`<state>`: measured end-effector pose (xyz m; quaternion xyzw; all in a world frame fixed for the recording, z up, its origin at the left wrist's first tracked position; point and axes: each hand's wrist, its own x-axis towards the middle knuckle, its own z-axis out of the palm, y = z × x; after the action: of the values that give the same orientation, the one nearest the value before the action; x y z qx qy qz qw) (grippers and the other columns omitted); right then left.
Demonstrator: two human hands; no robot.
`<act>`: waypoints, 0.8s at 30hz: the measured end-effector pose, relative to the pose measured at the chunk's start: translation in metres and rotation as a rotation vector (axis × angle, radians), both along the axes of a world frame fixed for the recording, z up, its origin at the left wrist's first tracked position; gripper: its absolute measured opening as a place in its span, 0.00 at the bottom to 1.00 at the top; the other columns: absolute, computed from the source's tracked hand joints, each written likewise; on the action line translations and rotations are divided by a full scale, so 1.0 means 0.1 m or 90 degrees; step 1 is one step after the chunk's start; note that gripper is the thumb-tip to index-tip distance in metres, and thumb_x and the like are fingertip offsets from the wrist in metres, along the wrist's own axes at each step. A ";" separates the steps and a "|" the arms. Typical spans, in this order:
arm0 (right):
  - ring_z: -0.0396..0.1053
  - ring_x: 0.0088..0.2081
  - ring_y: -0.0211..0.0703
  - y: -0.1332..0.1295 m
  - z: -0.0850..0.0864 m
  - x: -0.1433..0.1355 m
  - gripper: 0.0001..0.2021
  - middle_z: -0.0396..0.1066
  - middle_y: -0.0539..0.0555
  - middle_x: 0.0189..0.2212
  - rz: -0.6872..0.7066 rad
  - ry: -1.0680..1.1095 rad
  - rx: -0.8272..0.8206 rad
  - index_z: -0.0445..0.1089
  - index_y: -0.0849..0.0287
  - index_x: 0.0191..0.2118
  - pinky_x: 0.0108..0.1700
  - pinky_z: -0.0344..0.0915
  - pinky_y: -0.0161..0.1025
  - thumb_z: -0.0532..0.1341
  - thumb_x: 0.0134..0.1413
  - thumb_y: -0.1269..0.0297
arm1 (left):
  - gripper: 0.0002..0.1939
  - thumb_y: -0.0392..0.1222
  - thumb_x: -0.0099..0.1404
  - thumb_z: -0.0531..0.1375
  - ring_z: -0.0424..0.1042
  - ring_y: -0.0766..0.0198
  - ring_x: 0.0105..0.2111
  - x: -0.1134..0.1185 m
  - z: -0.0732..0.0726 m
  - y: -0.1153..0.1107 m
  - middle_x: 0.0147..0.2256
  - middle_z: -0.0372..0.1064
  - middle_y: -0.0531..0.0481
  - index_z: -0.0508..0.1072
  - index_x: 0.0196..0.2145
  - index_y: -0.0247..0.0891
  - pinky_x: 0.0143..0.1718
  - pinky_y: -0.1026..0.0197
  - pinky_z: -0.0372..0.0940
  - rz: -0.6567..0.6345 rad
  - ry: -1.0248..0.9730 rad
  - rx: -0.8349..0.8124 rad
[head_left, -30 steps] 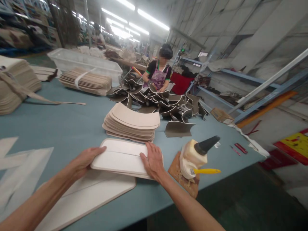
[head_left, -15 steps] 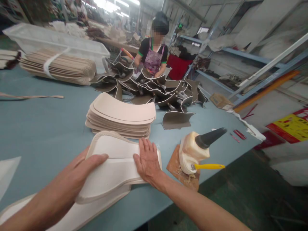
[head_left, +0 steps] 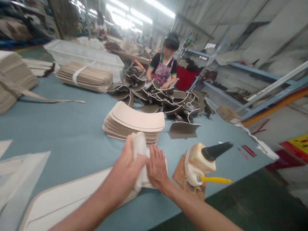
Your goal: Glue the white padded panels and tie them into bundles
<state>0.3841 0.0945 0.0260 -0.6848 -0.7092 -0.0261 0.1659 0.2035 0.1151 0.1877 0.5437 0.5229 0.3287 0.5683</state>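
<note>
My left hand [head_left: 130, 165] grips one end of a white, beige-edged bag panel [head_left: 140, 144] and bends it upright, its thumb on the white face. My right hand [head_left: 157, 165] lies flat on the panel's other end, fingers out, pressing it down close to the fold. Beneath my left forearm is another long white panel [head_left: 64, 195] with a dark line along it. Just beyond my hands stands a stack of curved beige pieces [head_left: 137, 120]. To the right, a glue container [head_left: 197, 163] with a black nozzle and a yellow-handled brush [head_left: 215, 180] rests on a brown board [head_left: 179, 170].
Brown curved pieces with white edges [head_left: 154, 102] are heaped at the back, where a co-worker [head_left: 163, 69] handles some. A strapped beige bundle [head_left: 84, 77], a translucent bin [head_left: 84, 53] and another stack [head_left: 14, 80] stand left. Red and pink tools [head_left: 249, 150] lie right.
My left hand has moved right and raised its end of the panel, folding it toward my right hand. My right hand stays pressed on the other end. The view has shifted left.
</note>
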 end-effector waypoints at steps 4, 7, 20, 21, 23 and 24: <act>0.55 0.69 0.62 0.02 0.03 -0.03 0.29 0.58 0.70 0.68 -0.009 0.022 -0.014 0.55 0.70 0.70 0.68 0.50 0.66 0.49 0.71 0.56 | 0.34 0.51 0.58 0.63 0.81 0.50 0.38 -0.68 -0.45 0.36 0.46 0.81 0.41 0.68 0.61 0.37 0.31 0.57 0.76 0.087 -0.091 -0.163; 0.57 0.68 0.63 0.03 0.05 -0.05 0.28 0.60 0.69 0.68 -0.003 0.018 -0.029 0.58 0.67 0.69 0.68 0.51 0.67 0.49 0.72 0.55 | 0.32 0.52 0.56 0.68 0.80 0.55 0.32 -0.99 -0.87 0.47 0.38 0.82 0.43 0.73 0.56 0.36 0.26 0.62 0.72 0.097 -0.104 -0.214; 0.47 0.73 0.61 0.05 0.40 -0.43 0.38 0.48 0.64 0.74 0.304 0.028 -0.052 0.54 0.60 0.71 0.73 0.44 0.62 0.58 0.65 0.42 | 0.32 0.67 0.52 0.68 0.81 0.48 0.36 -1.17 -1.27 0.64 0.37 0.83 0.41 0.79 0.40 0.34 0.31 0.59 0.71 -0.017 0.077 -0.132; 0.47 0.73 0.60 0.06 0.44 -0.47 0.37 0.48 0.62 0.74 0.331 0.032 -0.053 0.54 0.58 0.72 0.73 0.44 0.62 0.57 0.66 0.42 | 0.32 0.67 0.52 0.67 0.81 0.47 0.36 -1.17 -1.33 0.66 0.35 0.83 0.41 0.79 0.39 0.34 0.31 0.58 0.71 -0.012 0.086 -0.124; 0.48 0.73 0.59 0.11 0.45 -0.51 0.35 0.50 0.59 0.73 0.396 0.019 -0.049 0.53 0.54 0.72 0.73 0.44 0.61 0.55 0.67 0.42 | 0.32 0.69 0.52 0.65 0.80 0.43 0.37 -1.17 -1.46 0.71 0.35 0.82 0.40 0.79 0.37 0.35 0.32 0.54 0.72 0.004 0.105 -0.084; 0.49 0.73 0.59 0.15 0.42 -0.51 0.35 0.51 0.59 0.73 0.422 0.006 -0.044 0.52 0.53 0.72 0.72 0.46 0.62 0.55 0.67 0.41 | 0.31 0.70 0.51 0.65 0.80 0.41 0.38 -1.18 -1.53 0.74 0.34 0.82 0.39 0.79 0.35 0.36 0.34 0.51 0.73 0.020 0.114 -0.065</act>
<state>0.3329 0.1091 0.0676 -0.4224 -0.8929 0.0564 0.1451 0.0859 0.1888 0.0346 0.5328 0.5964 0.2604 0.5409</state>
